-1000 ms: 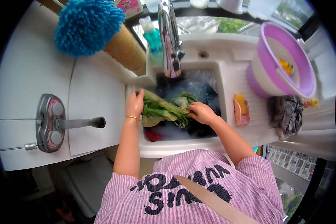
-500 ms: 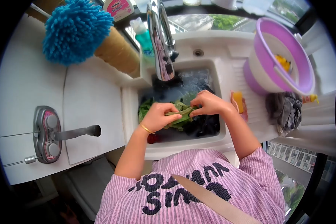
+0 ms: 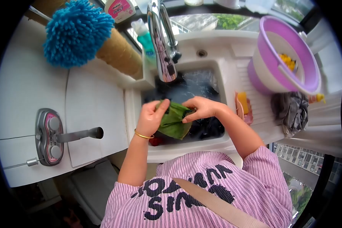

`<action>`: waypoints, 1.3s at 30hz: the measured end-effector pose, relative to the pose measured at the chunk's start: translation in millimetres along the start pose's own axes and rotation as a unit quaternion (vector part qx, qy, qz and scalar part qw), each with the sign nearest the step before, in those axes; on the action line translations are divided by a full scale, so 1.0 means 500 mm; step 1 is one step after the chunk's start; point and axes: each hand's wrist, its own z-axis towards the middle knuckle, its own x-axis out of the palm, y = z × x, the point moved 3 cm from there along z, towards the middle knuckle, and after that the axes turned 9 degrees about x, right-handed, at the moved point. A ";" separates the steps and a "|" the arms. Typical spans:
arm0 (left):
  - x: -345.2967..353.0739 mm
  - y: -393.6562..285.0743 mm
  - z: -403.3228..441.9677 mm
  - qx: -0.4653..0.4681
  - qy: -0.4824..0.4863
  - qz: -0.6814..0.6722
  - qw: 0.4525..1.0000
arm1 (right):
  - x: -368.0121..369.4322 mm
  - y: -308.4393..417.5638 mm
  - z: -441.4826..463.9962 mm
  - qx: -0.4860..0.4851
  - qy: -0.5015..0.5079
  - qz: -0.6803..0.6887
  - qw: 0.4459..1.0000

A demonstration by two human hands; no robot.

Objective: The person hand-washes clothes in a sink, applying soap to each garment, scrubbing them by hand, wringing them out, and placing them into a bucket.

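Note:
A wet green cloth, which looks like part of a garment, is stretched between my two hands over the sink basin. My left hand is closed on its left edge, thumb on top, with a gold bangle at the wrist. On the cloth's right edge, the thumb and fingers of my right hand pinch. Beneath lie dark clothes in cloudy water. A bit of red fabric shows at the basin's near left. The cloth's underside is hidden.
A chrome faucet hangs over the basin. On the ribbed board at right are a yellow soap bar, a grey cloth and a purple-white bucket. A blue mop head and green bottle stand at left.
The green cloth was bunched low near the water; now it is spread wider and flatter between my hands. My left hand has turned thumb-up, and my right hand has shifted left and slightly down.

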 end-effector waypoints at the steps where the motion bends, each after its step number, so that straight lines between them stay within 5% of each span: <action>1: -0.019 -0.001 -0.005 -0.001 -0.060 -0.041 0.997 | 0.003 -0.015 -0.005 0.045 -0.003 -0.071 0.996; 4: -0.078 -0.009 -0.024 0.036 -0.126 -0.049 0.990 | -0.019 -0.055 -0.051 0.024 -0.081 -0.194 0.977; 8: -0.119 -0.018 -0.054 0.046 -0.192 -0.160 0.967 | -0.078 -0.090 -0.131 0.098 -0.147 -0.190 0.966; 14: -0.128 0.027 -0.048 0.003 -0.201 -0.233 0.951 | -0.188 -0.061 -0.202 0.078 -0.257 0.016 0.963; 17: -0.147 0.222 -0.039 -0.066 -0.215 -0.204 0.953 | -0.214 -0.077 -0.221 0.006 -0.556 -0.058 0.829; 18: -0.155 0.303 -0.042 -0.120 -0.233 -0.102 0.959 | -0.212 -0.088 -0.237 0.031 -0.578 -0.035 0.815; 19: -0.164 0.348 -0.050 -0.174 -0.248 -0.001 0.953 | -0.208 -0.106 -0.253 0.034 -0.578 -0.037 0.814; 22: -0.134 0.374 -0.061 -0.166 -0.254 0.002 0.953 | -0.184 -0.171 -0.325 0.285 -0.500 -0.120 0.809; 25: -0.127 0.388 -0.068 -0.194 -0.288 -0.143 0.927 | -0.114 -0.208 -0.354 0.371 -0.440 -0.136 0.807; 39: -0.074 0.267 -0.085 -0.154 -0.227 -0.344 0.898 | -0.028 -0.279 -0.297 0.327 -0.457 -0.326 0.760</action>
